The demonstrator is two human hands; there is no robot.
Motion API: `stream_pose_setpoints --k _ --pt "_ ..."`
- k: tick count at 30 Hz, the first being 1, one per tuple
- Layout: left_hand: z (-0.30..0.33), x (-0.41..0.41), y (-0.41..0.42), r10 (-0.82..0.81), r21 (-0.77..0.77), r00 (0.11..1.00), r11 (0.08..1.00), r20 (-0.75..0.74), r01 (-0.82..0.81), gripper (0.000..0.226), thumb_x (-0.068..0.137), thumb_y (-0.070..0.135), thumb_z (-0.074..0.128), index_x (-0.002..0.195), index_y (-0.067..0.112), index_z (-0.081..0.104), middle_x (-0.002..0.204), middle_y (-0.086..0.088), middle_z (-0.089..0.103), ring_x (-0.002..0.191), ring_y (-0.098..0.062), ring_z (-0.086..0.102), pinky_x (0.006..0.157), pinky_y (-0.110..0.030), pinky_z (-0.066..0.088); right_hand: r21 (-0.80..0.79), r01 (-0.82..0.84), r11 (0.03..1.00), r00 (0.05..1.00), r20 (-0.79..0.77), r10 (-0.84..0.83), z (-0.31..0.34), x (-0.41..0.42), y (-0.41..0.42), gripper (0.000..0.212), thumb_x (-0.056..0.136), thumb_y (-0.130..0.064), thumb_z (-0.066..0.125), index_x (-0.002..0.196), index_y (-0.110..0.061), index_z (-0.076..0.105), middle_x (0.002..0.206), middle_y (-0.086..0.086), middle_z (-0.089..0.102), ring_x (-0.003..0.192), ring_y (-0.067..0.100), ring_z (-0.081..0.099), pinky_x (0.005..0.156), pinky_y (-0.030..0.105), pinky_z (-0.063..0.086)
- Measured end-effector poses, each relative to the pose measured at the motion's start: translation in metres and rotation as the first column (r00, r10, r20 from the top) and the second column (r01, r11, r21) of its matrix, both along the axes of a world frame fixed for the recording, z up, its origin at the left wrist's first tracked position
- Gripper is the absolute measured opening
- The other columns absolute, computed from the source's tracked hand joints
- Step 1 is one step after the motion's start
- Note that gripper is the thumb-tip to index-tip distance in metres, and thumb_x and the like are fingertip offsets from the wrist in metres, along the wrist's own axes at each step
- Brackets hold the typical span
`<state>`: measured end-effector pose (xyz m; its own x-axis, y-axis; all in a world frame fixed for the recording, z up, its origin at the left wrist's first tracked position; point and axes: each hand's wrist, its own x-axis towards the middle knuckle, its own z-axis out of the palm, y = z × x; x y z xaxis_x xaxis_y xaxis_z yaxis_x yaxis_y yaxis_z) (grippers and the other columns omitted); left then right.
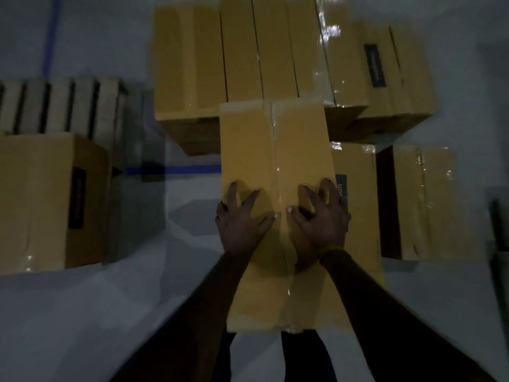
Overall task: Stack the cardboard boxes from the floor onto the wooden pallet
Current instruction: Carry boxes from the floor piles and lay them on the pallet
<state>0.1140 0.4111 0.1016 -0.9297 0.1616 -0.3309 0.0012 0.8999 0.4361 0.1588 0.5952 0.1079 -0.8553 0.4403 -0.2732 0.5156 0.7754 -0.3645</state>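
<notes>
Both hands lie spread on top of a long cardboard box, the left hand and right hand pressing fingers-apart on either side of its taped centre seam, gripping nothing. Its long axis runs straight away from the person, far end reaching a cluster of boxes on the floor. A wooden pallet sits at left, one box on it.

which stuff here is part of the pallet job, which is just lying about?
Job:
- box under both hands
- left hand, right hand
- wooden pallet
- box by pallet
- boxes behind
- boxes at right

Lying about:
- blue floor tape
</notes>
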Motion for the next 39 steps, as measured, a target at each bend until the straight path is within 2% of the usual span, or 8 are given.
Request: stream_pose_setpoints --k 2,6,13,19,24,27,33,39 --pt "0.048 0.008 -0.018 -0.025 0.016 1.0 1.0 -0.003 0.025 0.075 0.079 0.077 0.057 0.145 0.047 0.036 0.163 0.008 0.0 0.141 -0.044 0.021 0.111 -0.059 0.027 0.036 0.01 0.999 0.999 -0.035 -0.008 0.051 0.013 -0.018 0.069 0.081 -0.064 0.067 0.142 -0.038 0.052 0.162 0.003 0.019 0.143 0.043 0.026 0.11 0.063 0.029" --pt "0.119 0.032 -0.056 -0.036 0.028 0.995 0.999 -0.092 0.039 0.075 0.078 0.079 0.055 0.144 0.049 0.035 0.164 0.009 0.0 0.141 -0.044 0.024 0.11 -0.059 0.03 0.084 0.016 0.996 0.995 -0.104 -0.007 0.129 0.042 -0.058 0.069 0.081 -0.065 0.067 0.143 -0.039 0.05 0.162 0.001 0.016 0.142 0.046 0.025 0.112 0.064 0.028" --pt "0.193 0.087 -0.107 0.009 0.05 0.98 0.999 -0.2 0.001 0.077 0.077 0.08 0.055 0.144 0.045 0.039 0.162 0.005 0.006 0.138 -0.043 0.03 0.109 -0.058 0.034 0.137 -0.01 0.99 0.987 -0.16 0.032 0.2 0.092 -0.11 0.068 0.083 -0.065 0.064 0.145 -0.04 0.047 0.161 0.001 0.015 0.138 0.045 0.029 0.109 0.065 0.031" --pt "0.225 0.136 -0.152 0.037 0.025 0.965 0.999 -0.26 -0.031 0.076 0.077 0.08 0.056 0.143 0.045 0.043 0.162 0.004 0.011 0.133 -0.044 0.037 0.105 -0.054 0.037 0.181 -0.057 0.982 0.971 -0.219 0.097 0.222 0.132 -0.148 0.068 0.082 -0.073 0.056 0.141 -0.042 0.049 0.159 0.002 0.02 0.138 0.039 0.036 0.11 0.058 0.034" --pt "0.252 0.168 -0.199 0.069 0.006 0.955 0.997 -0.287 -0.071 0.077 0.076 0.079 0.058 0.143 0.044 0.043 0.162 0.004 0.011 0.135 -0.043 0.036 0.106 -0.054 0.038 0.123 -0.079 0.989 0.971 -0.216 0.104 0.242 0.158 -0.193 0.068 0.083 -0.073 0.056 0.143 -0.043 0.045 0.16 -0.001 0.015 0.137 0.041 0.034 0.106 0.058 0.038" --pt "0.262 0.176 -0.237 0.096 0.01 0.947 0.995 -0.306 -0.097 0.077 0.075 0.079 0.058 0.142 0.045 0.045 0.162 0.003 0.013 0.133 -0.044 0.038 0.105 -0.053 0.038 0.145 -0.096 0.985 0.964 -0.233 0.129 0.254 0.164 -0.231 0.068 0.083 -0.073 0.055 0.143 -0.043 0.046 0.16 0.0 0.016 0.135 0.039 0.038 0.106 0.054 0.035" --pt "0.276 0.176 -0.335 0.135 0.025 0.933 0.991 -0.332 -0.135 0.076 0.075 0.077 0.062 0.141 0.043 0.046 0.162 0.003 0.014 0.134 -0.043 0.038 0.105 -0.054 0.04 0.102 -0.144 0.984 0.953 -0.254 0.166 0.264 0.154 -0.325 0.067 0.083 -0.072 0.056 0.142 -0.041 0.049 0.159 0.001 0.017 0.133 0.041 0.039 0.103 0.053 0.036" --pt "0.286 0.165 -0.466 0.171 -0.02 0.909 0.981 -0.381 -0.193 0.077 0.073 0.079 0.061 0.141 0.043 0.048 0.162 0.001 0.017 0.128 -0.043 0.042 0.104 -0.052 0.038 0.071 -0.189 0.979 0.94 -0.276 0.201 0.268 0.132 -0.456 0.068 0.084 -0.071 0.056 0.144 -0.041 0.047 0.159 0.0 0.016 0.135 0.038 0.038 0.106 0.053 0.034"
